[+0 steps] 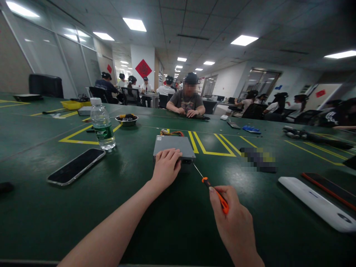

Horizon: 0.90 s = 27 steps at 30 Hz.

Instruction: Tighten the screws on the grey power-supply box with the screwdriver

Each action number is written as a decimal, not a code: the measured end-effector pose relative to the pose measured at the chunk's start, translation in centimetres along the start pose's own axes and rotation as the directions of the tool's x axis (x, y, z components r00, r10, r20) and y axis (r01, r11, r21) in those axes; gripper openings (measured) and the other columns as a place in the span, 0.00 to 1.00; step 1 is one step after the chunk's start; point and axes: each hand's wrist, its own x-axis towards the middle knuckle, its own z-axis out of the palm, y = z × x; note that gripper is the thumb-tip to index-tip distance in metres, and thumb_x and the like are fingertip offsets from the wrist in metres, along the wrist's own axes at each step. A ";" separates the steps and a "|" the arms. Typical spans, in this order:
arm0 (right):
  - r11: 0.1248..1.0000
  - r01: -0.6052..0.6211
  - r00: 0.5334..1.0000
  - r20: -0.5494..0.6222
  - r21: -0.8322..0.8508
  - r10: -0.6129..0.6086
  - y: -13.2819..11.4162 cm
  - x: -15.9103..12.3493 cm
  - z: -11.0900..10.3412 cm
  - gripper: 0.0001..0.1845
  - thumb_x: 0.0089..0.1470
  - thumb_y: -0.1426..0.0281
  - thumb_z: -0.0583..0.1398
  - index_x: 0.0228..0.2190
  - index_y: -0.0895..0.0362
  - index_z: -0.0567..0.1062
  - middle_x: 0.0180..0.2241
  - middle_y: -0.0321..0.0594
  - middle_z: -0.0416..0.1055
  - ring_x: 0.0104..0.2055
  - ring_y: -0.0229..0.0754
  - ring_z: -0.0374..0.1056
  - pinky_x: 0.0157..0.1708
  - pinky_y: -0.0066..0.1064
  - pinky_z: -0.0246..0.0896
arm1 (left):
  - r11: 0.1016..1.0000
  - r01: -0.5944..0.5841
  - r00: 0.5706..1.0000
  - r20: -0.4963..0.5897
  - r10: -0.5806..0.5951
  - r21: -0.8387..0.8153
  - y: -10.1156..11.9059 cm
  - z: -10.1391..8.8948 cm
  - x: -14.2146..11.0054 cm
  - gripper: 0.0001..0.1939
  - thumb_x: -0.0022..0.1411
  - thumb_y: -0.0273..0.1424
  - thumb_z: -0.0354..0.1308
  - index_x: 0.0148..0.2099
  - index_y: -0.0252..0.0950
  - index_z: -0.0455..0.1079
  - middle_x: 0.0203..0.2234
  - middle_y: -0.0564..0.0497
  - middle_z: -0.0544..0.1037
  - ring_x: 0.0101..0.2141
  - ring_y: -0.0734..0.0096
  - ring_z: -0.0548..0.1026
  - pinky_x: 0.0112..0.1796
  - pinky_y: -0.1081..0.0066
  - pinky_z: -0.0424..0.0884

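A grey metal computer power supply (174, 144) lies on the green table, with a bundle of coloured wires (174, 133) coming out at its far side. My left hand (166, 167) rests on its top and near edge, fingers stretched out over the casing. In my right hand (233, 211) is a screwdriver (206, 181) with an orange and black handle, gripped between thumb and fingers. Its thin shaft points up and left, the tip at the box's near right corner. Whether the tip touches the casing I cannot tell.
Left of the box are a phone (76, 167) and a water bottle (103, 128). Behind them stand a metal bowl (127, 119) and a yellow tray (71, 105). A white flat object (317, 202) lies at right. Across the table sits a person (185, 98).
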 end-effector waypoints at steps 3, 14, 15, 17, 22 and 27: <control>0.985 0.159 0.986 -0.049 -0.070 -0.162 -0.4 0.0 0.1 0.16 0.58 0.58 0.46 0.31 0.55 0.67 0.21 0.34 0.69 0.20 0.37 0.68 0.19 0.27 0.58 | 1.000 -0.004 1.000 -0.002 0.004 -0.003 0.0 0.1 0.0 0.11 0.60 0.28 0.50 0.45 0.42 0.65 0.48 0.53 0.72 0.50 0.64 0.65 0.48 0.60 0.56; 0.996 0.066 0.998 -0.030 0.066 -0.064 -0.4 -0.5 0.5 0.17 0.56 0.54 0.51 0.38 0.54 0.66 0.24 0.32 0.70 0.20 0.35 0.68 0.19 0.25 0.61 | 1.000 -0.010 1.000 0.002 0.010 -0.001 -0.1 0.1 0.0 0.11 0.60 0.29 0.50 0.45 0.42 0.65 0.48 0.53 0.72 0.50 0.64 0.65 0.48 0.60 0.57; 0.995 0.063 0.998 -0.021 0.083 -0.061 -0.5 -0.6 0.4 0.17 0.56 0.55 0.50 0.38 0.54 0.66 0.23 0.32 0.70 0.19 0.35 0.67 0.18 0.24 0.60 | 1.000 -0.012 1.000 0.003 0.012 -0.003 -0.1 0.1 0.0 0.11 0.60 0.29 0.50 0.46 0.42 0.65 0.48 0.53 0.72 0.50 0.64 0.65 0.48 0.60 0.57; 0.990 0.084 0.996 -0.022 0.112 -0.082 -0.9 -0.9 0.2 0.15 0.57 0.57 0.50 0.37 0.54 0.67 0.24 0.33 0.71 0.20 0.34 0.68 0.20 0.24 0.61 | 1.000 -0.012 1.000 0.001 0.012 -0.010 -0.1 0.0 0.0 0.11 0.60 0.28 0.50 0.46 0.42 0.65 0.48 0.53 0.72 0.50 0.64 0.65 0.48 0.60 0.57; 0.980 0.135 0.991 -0.019 0.143 -0.133 -2.0 -1.4 0.8 0.15 0.58 0.59 0.49 0.38 0.55 0.68 0.24 0.33 0.70 0.21 0.34 0.67 0.21 0.25 0.61 | 1.000 -0.006 1.000 0.005 0.006 -0.011 0.0 0.0 0.0 0.11 0.60 0.29 0.50 0.45 0.42 0.65 0.47 0.52 0.72 0.49 0.64 0.65 0.48 0.60 0.57; 0.979 0.163 0.987 -0.025 0.124 -0.161 -2.3 -1.0 1.5 0.14 0.58 0.60 0.50 0.38 0.55 0.68 0.25 0.35 0.70 0.21 0.35 0.67 0.21 0.25 0.61 | 1.000 -0.006 1.000 0.007 0.006 -0.014 0.0 -0.1 0.0 0.11 0.60 0.28 0.50 0.45 0.42 0.65 0.47 0.52 0.72 0.49 0.63 0.65 0.47 0.60 0.57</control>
